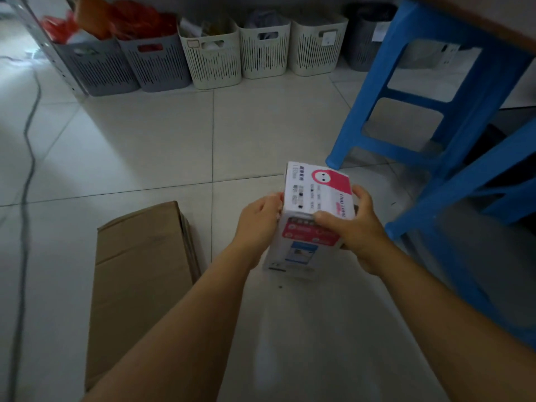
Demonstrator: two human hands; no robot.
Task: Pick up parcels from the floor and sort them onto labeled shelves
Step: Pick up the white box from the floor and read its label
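I hold the white-and-pink printed box (314, 207) above the floor tiles (145, 146), my left hand (261, 219) pressed to its side, my right hand (352, 224) clamped opposite. At eight o'clock lies a cardboard carton (139, 271). At twelve, slotted baskets (210, 60) hold bags and papers.

Storage or sorting room. Pale glossy tiled floor (145, 140); a row of slotted grey and cream plastic baskets (208, 56) with label tags along the wall; blue plastic stools (429, 91); a flat brown cardboard carton (139, 274) on the floor.
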